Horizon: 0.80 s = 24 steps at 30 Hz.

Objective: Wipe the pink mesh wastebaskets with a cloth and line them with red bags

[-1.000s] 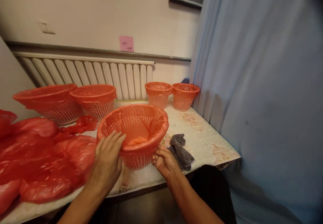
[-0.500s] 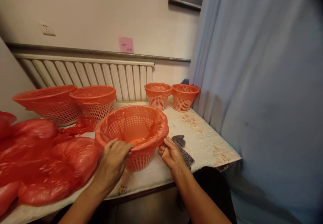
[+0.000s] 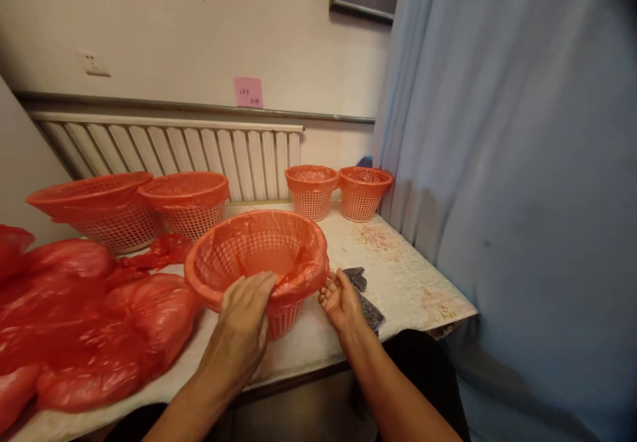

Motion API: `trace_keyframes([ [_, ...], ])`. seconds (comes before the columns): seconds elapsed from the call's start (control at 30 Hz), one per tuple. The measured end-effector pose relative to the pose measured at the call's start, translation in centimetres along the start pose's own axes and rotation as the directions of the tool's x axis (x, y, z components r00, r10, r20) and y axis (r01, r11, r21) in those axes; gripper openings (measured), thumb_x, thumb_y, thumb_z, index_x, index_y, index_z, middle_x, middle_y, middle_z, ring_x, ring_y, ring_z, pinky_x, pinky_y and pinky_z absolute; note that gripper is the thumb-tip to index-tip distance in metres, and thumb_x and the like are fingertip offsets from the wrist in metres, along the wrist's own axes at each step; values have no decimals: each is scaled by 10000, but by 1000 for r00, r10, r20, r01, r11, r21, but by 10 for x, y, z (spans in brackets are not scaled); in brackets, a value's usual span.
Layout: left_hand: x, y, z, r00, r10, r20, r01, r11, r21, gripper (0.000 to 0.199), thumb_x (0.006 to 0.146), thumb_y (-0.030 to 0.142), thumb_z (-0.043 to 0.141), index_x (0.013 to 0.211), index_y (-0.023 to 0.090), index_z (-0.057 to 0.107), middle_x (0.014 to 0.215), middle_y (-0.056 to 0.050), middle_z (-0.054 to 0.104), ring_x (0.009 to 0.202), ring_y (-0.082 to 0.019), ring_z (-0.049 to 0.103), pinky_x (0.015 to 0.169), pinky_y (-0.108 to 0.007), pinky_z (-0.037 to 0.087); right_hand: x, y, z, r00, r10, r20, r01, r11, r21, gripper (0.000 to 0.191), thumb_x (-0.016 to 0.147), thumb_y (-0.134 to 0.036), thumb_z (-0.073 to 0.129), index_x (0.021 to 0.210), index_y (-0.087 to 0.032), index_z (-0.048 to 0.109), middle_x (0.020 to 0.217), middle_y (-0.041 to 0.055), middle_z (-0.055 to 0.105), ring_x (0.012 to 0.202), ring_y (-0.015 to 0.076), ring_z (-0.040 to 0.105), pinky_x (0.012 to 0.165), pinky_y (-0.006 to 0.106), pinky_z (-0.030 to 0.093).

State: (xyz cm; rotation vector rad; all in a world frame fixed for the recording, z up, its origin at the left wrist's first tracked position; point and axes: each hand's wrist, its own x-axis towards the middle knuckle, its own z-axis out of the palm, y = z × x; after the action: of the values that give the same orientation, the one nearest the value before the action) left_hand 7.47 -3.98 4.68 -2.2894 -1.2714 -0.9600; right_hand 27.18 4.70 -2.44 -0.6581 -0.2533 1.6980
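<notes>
A red mesh basket (image 3: 286, 319) stands upright near the table's front edge, with a thin red plastic bag (image 3: 259, 249) lining it and folded over its rim. My left hand (image 3: 246, 316) lies over the near rim, its fingers close together on the folded bag and the thumb hidden. Just right of the rim is my right hand (image 3: 341, 301), palm up with curled fingers. Whether its fingertips pinch the bag's edge is too small to tell. A dark grey cloth (image 3: 369, 309) lies behind my right hand.
Two lined baskets (image 3: 192, 206) (image 3: 117, 220) stand at the back left, two smaller ones (image 3: 312, 196) (image 3: 361, 196) at the back right. Red plastic bags (image 3: 94, 322) heap on the left of the table (image 3: 413, 283). A blue curtain (image 3: 522, 196) hangs at right.
My left hand has slid right along the near rim. My right hand has shifted slightly right, away from the rim. The basket has moved slightly left.
</notes>
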Motion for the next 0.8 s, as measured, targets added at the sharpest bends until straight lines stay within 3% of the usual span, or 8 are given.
trace_keyframes([
  [0.1, 10, 17, 7, 1000, 20, 8, -20, 999, 33, 363, 911, 115, 412, 1271, 139, 456, 1186, -146, 629, 1110, -252, 558, 994, -491, 383, 4, -9, 4, 1000, -1, 13, 1, 1000, -9, 222, 842, -398, 594, 793, -183, 566, 637, 10, 646, 515, 115, 586, 475, 208, 438],
  [0.23, 12, 18, 14, 999, 39, 32, -42, 994, 105, 329, 900, 72, 371, 1173, 134, 545, 1003, -124, 689, 908, -251, 613, 873, -470, 424, 4, -8, 14, 996, -15, 83, 15, 1000, 3, 158, 744, -228, 692, 871, -195, 605, 770, 10, 703, 668, 144, 648, 597, 255, 504],
  [0.3, 7, 8, 13, 999, 35, 32, -38, 995, 97, 344, 884, 45, 350, 1141, 130, 562, 975, -118, 691, 878, -245, 613, 860, -466, 420, 1, -6, 16, 991, -36, 127, 34, 999, 15, 219, 684, -141, 705, 870, -201, 608, 809, -8, 710, 708, 139, 652, 636, 257, 510],
  [0.4, -4, -19, 4, 997, 61, 56, -62, 998, 27, 361, 880, 32, 344, 1146, 160, 552, 1009, -86, 693, 914, -220, 615, 936, -480, 383, -5, 0, 13, 985, -27, 169, 26, 1000, 6, 243, 632, -72, 696, 819, -195, 599, 739, -35, 691, 621, 103, 623, 590, 216, 487],
  [0.57, -16, -55, -19, 997, 15, 82, -15, 1000, -3, 317, 895, 72, 357, 1114, 192, 552, 1024, -74, 673, 979, -226, 601, 982, -496, 375, -16, 16, 9, 975, 35, 221, -24, 998, -55, 265, 620, -84, 716, 847, -169, 608, 692, -13, 676, 553, 98, 598, 529, 203, 459],
  [0.7, -14, -37, -24, 999, -13, -30, 13, 1000, -4, 406, 863, 56, 361, 1244, 135, 476, 1211, -148, 594, 1150, -260, 530, 998, -474, 402, -21, 30, 12, 963, 66, 260, -41, 994, -99, 333, 619, -113, 740, 925, -161, 617, 748, 0, 692, 583, 102, 617, 530, 198, 458],
  [0.8, -8, -10, -14, 999, 39, -17, -40, 999, -13, 429, 891, 72, 392, 1315, 130, 418, 1268, -150, 568, 1198, -256, 499, 1017, -455, 398, -20, 38, 13, 961, 79, 265, -49, 992, -120, 360, 613, -138, 755, 943, -162, 615, 755, 2, 693, 589, 102, 621, 529, 195, 458],
])
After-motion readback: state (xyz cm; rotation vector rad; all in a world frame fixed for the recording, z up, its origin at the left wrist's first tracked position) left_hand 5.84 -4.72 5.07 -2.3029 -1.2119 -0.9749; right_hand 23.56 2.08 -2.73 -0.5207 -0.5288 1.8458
